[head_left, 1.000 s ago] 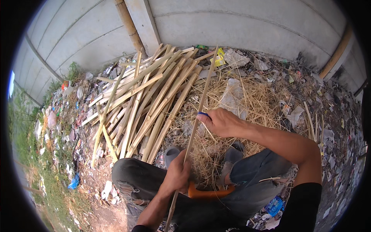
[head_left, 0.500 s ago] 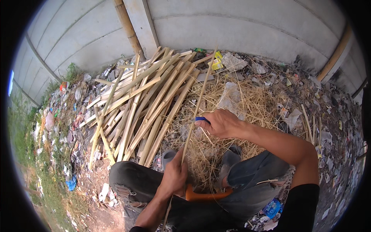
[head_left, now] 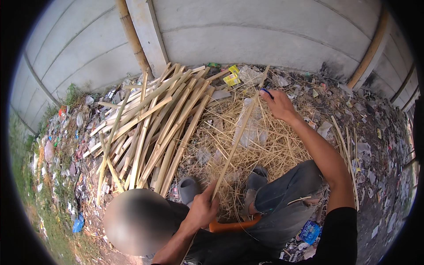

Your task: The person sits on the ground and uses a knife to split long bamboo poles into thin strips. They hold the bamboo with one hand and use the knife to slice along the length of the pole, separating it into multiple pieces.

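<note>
The left hand [head_left: 202,210] has its fingers clamped around the lower part of a long, narrow pale strip [head_left: 238,138], with a thin length running on below the fist. The strip slants up and to the right, over a bed of straw-like shavings [head_left: 287,143], its far tip rising past the right hand [head_left: 279,105]. The right hand's fingers are closed on a small blue item [head_left: 266,92], held at the strip near its upper end; most of that item is hidden by the grip, so its kind cannot be told. To the left of the shavings lies a heap of split lengths [head_left: 154,119], crossed and loosely stacked. An orange curved object [head_left: 234,226] rests between the bent legs, beyond the left hand. A grey panelled wall [head_left: 256,42] closes the far side.
</note>
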Available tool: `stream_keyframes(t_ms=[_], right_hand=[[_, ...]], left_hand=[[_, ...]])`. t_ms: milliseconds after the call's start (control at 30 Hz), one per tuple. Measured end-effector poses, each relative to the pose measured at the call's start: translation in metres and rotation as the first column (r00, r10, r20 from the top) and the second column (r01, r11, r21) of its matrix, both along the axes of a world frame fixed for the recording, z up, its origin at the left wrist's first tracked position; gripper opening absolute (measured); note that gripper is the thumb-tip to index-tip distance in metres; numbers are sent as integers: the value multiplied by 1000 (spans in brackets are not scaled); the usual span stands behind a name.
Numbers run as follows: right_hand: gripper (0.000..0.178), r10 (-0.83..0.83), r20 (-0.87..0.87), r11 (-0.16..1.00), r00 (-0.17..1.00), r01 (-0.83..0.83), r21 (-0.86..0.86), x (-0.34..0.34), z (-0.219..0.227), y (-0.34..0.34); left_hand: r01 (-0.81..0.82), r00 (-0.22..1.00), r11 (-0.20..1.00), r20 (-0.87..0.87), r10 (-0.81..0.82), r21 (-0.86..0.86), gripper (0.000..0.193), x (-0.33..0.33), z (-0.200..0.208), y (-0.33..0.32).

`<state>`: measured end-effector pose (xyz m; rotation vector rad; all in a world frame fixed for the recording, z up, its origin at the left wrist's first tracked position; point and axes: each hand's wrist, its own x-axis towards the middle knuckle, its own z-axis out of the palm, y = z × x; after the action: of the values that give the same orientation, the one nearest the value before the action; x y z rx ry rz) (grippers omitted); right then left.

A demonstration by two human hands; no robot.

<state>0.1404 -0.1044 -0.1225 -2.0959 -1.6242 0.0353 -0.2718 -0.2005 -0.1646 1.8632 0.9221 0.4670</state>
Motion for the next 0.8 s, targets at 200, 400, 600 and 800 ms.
stream_keyframes(t_ms=[200, 400, 600, 800], right_hand=[[53, -3, 110, 1000, 994, 0, 22, -8, 8, -4], [46, 41, 280, 997, 959, -57, 47, -11, 9, 1], [51, 229, 200, 973, 953, -222, -60, 10, 6, -2], [49, 181, 119, 955, 976, -204, 215, 13, 4, -8]], left_hand=[[5, 1000, 984, 29, 0, -176, 52, -4, -2, 2], [73, 990, 886, 140, -9, -458, 45, -9, -7, 4], [97, 980, 806, 198, 26, -584, 46, -9, -3, 1], [82, 985, 805, 173, 26, -588, 47, -11, 0, -3]])
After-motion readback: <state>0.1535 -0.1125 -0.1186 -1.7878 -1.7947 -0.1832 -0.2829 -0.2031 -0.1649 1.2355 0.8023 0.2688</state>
